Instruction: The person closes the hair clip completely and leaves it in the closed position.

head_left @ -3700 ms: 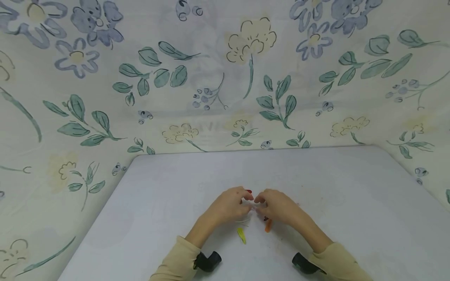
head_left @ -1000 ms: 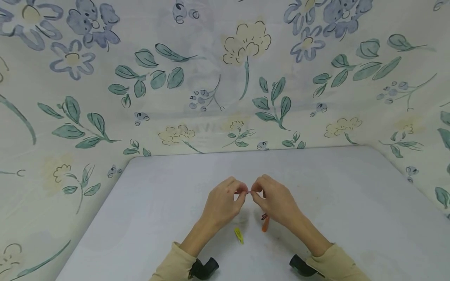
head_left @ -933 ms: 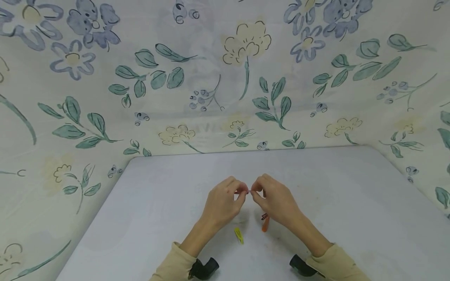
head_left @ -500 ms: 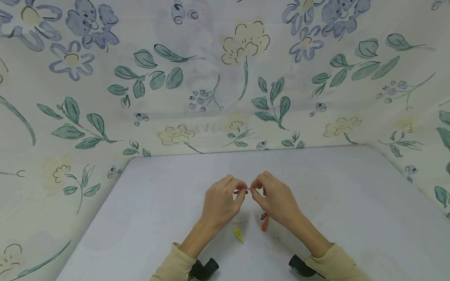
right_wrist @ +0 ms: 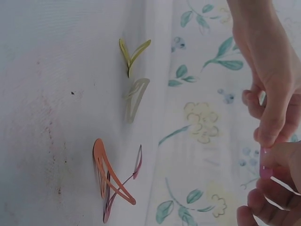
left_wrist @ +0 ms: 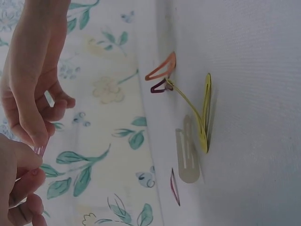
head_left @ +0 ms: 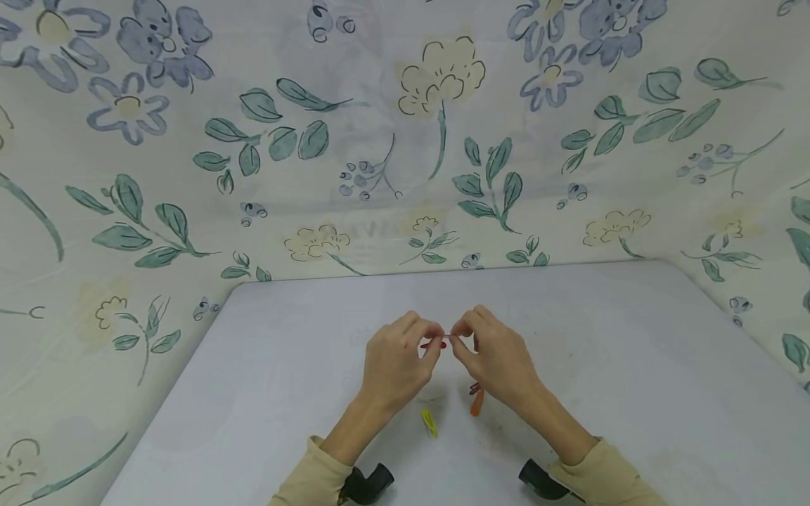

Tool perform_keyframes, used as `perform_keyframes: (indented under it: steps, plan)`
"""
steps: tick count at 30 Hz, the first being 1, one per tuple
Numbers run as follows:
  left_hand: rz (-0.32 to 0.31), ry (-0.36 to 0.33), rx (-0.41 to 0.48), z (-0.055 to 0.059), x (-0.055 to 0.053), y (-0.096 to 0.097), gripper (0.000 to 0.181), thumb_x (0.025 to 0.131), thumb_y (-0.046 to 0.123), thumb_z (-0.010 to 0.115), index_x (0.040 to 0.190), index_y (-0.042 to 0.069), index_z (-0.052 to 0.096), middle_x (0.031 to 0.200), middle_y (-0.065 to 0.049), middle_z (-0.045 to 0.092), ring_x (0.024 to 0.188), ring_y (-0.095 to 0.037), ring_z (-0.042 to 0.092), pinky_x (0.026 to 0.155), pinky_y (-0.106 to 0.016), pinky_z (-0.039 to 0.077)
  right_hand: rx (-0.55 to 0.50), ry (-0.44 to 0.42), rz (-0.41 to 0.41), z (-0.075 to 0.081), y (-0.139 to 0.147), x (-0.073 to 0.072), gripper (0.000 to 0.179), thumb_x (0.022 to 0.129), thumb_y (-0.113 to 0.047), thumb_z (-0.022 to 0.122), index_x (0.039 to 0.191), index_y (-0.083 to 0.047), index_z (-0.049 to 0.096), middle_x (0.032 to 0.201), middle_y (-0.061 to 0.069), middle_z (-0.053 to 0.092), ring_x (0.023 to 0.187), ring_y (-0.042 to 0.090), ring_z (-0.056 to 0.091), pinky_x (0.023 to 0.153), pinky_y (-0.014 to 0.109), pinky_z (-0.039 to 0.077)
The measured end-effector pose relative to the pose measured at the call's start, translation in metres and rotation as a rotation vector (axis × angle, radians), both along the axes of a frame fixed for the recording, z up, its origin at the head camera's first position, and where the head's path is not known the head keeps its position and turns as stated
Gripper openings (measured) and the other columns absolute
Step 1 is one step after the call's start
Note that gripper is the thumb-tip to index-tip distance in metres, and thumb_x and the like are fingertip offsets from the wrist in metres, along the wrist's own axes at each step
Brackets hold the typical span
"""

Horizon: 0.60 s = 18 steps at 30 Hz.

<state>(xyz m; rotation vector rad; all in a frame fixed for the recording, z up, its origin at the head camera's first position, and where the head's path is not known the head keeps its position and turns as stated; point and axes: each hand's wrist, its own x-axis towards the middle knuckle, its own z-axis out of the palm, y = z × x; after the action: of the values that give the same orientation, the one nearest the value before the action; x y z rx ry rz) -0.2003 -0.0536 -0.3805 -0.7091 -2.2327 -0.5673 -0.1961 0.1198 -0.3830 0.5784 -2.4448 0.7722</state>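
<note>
A small pink snap hair clip (right_wrist: 265,162) is held up between both hands, mostly covered by fingertips. My left hand (head_left: 399,358) pinches one end with thumb and fingers. The other end is pinched by my right hand (head_left: 500,355), close beside it. In the left wrist view the clip (left_wrist: 40,149) spans the short gap between the hands. Below on the table lie more snap clips: a yellow one (left_wrist: 206,117), splayed open, a pale grey one (left_wrist: 189,165), an orange one (right_wrist: 113,172), a dark red one (left_wrist: 158,86) and a thin red one (left_wrist: 175,188).
The white table (head_left: 285,351) carries all the loose clips near the hands, with small specks (right_wrist: 73,93) on its surface. A floral cloth (head_left: 380,176) hangs behind and around it. Black wrist cameras (head_left: 373,483) sit at both cuffs.
Since the oldest frame, both hands have risen from among the clips and come together on the pink clip. In the last second they shift slightly farther away, uncovering the red clip.
</note>
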Motion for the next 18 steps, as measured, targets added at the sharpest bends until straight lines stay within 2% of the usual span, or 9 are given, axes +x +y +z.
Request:
perform_keyframes:
  steps: [6,18]
  plan:
    - [0.025,0.014,-0.010,0.0024,0.0009,0.0002,0.005,0.081,0.012,0.076,0.083,0.015,0.072,0.076,0.005,0.064,0.058,-0.009,0.055,0.051,-0.023,0.042,-0.012,0.015,-0.002,0.0011,-0.0012,0.0013,0.014,0.084,-0.008,0.076,0.091,-0.012,0.065,0.088,0.001,0.061,0.063,0.007,0.045,0.051,0.018,0.040]
    - [0.036,0.012,-0.006,0.0024,0.0028,0.0008,0.002,0.084,0.013,0.073,0.084,0.012,0.072,0.076,0.003,0.064,0.057,-0.010,0.054,0.051,-0.021,0.041,-0.027,0.048,-0.014,-0.0012,-0.0032,0.0028,0.015,0.083,-0.008,0.077,0.090,-0.011,0.064,0.086,0.002,0.059,0.059,0.007,0.043,0.051,0.019,0.040]
